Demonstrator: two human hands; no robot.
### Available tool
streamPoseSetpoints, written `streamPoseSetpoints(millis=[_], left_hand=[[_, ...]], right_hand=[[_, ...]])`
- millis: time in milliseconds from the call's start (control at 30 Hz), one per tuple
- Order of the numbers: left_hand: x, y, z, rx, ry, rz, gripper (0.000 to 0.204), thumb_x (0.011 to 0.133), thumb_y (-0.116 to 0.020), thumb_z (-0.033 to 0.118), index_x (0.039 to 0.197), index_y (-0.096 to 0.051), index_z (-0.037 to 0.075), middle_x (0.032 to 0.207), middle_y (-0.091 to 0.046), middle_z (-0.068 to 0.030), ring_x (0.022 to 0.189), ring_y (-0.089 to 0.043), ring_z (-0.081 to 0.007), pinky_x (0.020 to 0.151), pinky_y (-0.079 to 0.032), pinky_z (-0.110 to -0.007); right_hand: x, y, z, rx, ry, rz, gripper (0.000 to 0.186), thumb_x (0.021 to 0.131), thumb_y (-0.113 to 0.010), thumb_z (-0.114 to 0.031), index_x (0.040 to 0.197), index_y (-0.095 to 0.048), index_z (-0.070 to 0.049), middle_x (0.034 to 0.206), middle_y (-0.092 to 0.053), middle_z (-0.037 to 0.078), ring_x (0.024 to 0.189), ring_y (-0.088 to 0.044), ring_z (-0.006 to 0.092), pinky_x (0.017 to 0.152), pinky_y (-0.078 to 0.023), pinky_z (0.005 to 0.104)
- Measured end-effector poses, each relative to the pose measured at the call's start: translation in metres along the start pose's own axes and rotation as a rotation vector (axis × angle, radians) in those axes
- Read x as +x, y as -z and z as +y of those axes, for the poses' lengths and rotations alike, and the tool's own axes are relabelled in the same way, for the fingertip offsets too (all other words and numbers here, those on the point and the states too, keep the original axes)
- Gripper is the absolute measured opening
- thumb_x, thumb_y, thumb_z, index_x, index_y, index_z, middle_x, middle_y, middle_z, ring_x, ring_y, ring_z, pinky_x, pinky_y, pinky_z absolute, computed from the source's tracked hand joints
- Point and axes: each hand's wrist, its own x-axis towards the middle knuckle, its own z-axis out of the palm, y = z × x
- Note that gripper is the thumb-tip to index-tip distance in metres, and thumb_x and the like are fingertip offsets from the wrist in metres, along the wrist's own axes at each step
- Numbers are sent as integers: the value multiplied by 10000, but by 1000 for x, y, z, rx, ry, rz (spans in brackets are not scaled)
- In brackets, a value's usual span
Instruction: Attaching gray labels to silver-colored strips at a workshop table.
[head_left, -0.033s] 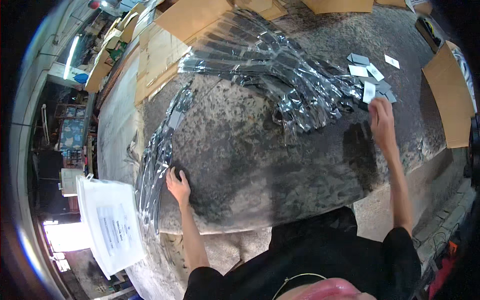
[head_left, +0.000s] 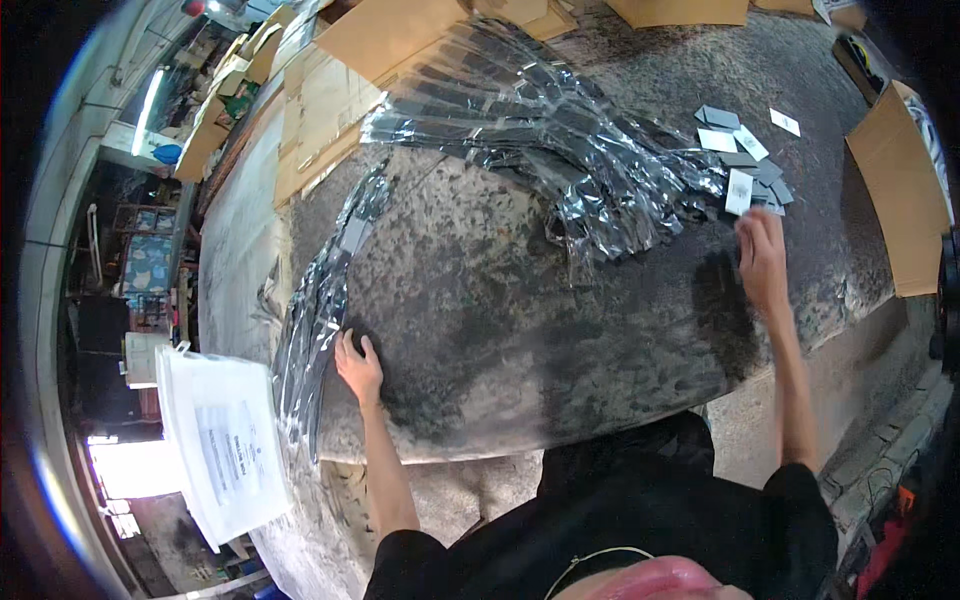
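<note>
Long dark items in shiny clear plastic sleeves [head_left: 520, 120] fan across the dark, worn tabletop [head_left: 470, 300]. A narrow bundle of sleeved items [head_left: 308, 330] lies down the left side, with a grey tag [head_left: 353, 234] on it. My left hand [head_left: 360, 365] rests beside that bundle, fingers open and apart. A cluster of small white and grey cards [head_left: 764, 172] lies at the right end of the big pile. My right hand [head_left: 763, 258] is just below a white card [head_left: 739, 192], fingers curled together; what they hold, if anything, I cannot make out.
Flattened cardboard [head_left: 380, 35] lines the back edge. An open carton [head_left: 890, 190] stands on the right, and a white translucent bin [head_left: 220, 445] at the left near edge. Shelving with assorted goods [head_left: 145, 260] stands beyond the table on the left.
My right hand has moved slightly down, toward me, from the white card. My left hand has shifted very slightly.
</note>
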Motion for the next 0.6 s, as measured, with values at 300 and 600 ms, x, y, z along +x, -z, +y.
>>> streamPoseSetpoints(millis=[300,600], left_hand=[[20,8,260,-564,-366,81,170,792,-627,75,957,-628,35,1028,-637,-148,985,-589,-330,891,-458,-394],[123,-33,469,-176,-1061,-299,279,697,-642,48,973,-646,90,1035,-618,-86,1089,-559,-266,886,-454,-411]], right_hand=[[-61,11,-16,38,-110,-12,93,837,-621,-25,923,-604,6,1073,-544,165,1019,-516,349,841,-458,416],[-57,7,-18,120,-58,207,80,869,-588,-22,941,-613,3,933,-577,165,860,-577,329,728,-477,395]])
